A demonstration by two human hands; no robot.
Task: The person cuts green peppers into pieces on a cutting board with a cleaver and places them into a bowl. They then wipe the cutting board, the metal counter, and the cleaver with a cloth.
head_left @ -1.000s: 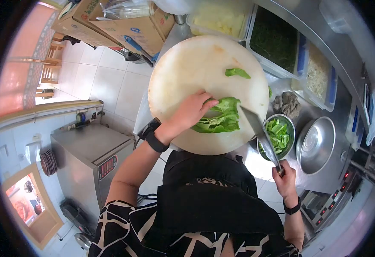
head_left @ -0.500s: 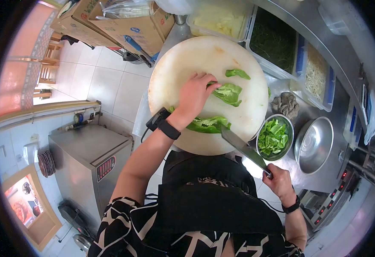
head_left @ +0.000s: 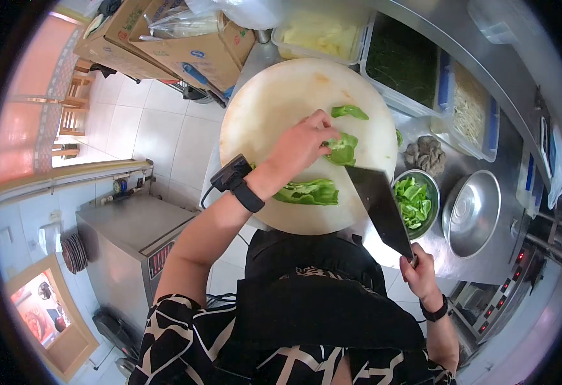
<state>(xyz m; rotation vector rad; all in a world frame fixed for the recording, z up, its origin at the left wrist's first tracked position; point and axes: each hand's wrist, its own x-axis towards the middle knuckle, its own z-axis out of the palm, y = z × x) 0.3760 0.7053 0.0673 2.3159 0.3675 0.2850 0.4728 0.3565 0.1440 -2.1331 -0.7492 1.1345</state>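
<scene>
My left hand (head_left: 303,144) is closed with its fingertips on the edge of a green pepper piece (head_left: 343,151) on the round cutting board (head_left: 255,109). In my right hand (head_left: 420,273) is the handle of a cleaver (head_left: 383,208), its broad dark blade turned face up and its front corner close to that piece. A longer green pepper piece (head_left: 313,192), cut open with seeds showing, lies at the near side of the board under my left wrist. Another small pepper strip (head_left: 350,112) rests toward the far right.
Right of the board stand a metal bowl of cut green pepper (head_left: 414,204), a bare steel bowl (head_left: 472,213) and a crumpled grey cloth (head_left: 426,155). Plastic tubs, one with dark green shreds (head_left: 401,61), line the back. Cardboard boxes (head_left: 197,54) are at the far left.
The cleaver has moved from the near pepper piece up and right, its blade now showing broad side. My left hand has shifted slightly right with the pepper piece it holds, which has turned.
</scene>
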